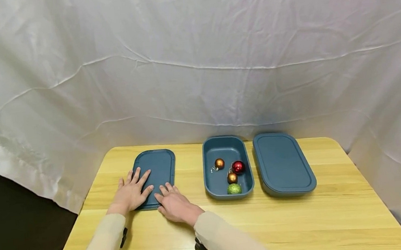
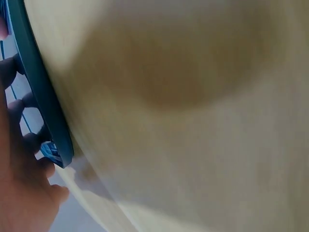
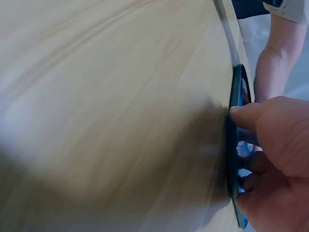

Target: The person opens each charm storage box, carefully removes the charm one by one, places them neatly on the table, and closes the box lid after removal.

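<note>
At the left of the table lies a flat dark blue lid (image 1: 157, 162), its long side pointing away from me. My left hand (image 1: 129, 195) rests on the lid's left part with the fingers straight and spread. On its near right corner lies my right hand (image 1: 175, 204), fingers extended and touching the surface. The left wrist view shows the lid's thin rim (image 2: 41, 82) beside the left fingers. In the right wrist view the right thumb touches the lid's edge (image 3: 232, 159). Parts of the lid are hidden under both hands.
Right of the lid stands an uncovered blue box (image 1: 210, 181) holding copper baubles (image 1: 219, 163), a red bauble (image 1: 238, 167) and a green glittery bauble (image 1: 234, 188). Farther right is a blue box with its lid on (image 1: 285, 165). A pale curtain (image 1: 196, 80) hangs behind the wooden table (image 1: 306, 224).
</note>
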Motion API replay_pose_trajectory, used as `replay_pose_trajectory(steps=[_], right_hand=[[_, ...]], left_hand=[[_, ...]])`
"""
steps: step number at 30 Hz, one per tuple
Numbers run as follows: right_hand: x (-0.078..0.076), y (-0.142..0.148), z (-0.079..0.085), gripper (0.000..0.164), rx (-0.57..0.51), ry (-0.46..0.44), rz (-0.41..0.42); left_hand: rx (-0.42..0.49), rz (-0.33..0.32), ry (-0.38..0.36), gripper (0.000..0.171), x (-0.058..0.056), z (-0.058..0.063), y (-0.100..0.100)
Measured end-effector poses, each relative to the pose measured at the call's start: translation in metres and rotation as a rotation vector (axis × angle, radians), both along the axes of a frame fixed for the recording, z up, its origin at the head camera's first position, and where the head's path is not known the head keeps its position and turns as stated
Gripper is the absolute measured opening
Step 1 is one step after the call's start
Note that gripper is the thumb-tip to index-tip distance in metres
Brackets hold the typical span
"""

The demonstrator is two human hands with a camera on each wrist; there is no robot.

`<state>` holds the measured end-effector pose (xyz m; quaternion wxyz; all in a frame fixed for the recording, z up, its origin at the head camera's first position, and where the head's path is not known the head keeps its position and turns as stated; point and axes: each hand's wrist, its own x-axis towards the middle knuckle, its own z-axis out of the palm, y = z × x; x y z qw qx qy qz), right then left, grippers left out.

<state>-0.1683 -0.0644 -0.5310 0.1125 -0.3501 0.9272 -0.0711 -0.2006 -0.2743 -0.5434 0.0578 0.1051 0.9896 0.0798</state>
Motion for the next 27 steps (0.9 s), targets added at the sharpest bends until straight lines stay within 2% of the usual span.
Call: replay_pose_trajectory(steps=[7,13,27], right_hand=[[-0.006,-0.024,0.0,0.051,0.029,0.02,-0.003],[-0.012,-0.043,0.002,0.052,0.056,0.022,0.0],[-0.019,-0.063,0.0,0.053,0.07,-0.021,-0.033]], left_hand=[[0.0,0.011,-0.007,0.068,-0.007,0.002,-0.023],[-0.023,0.027,0.006,0.068,-0.007,0.005,-0.04],[-0.047,0.028,-0.019,0.064,-0.009,0.008,-0.055]])
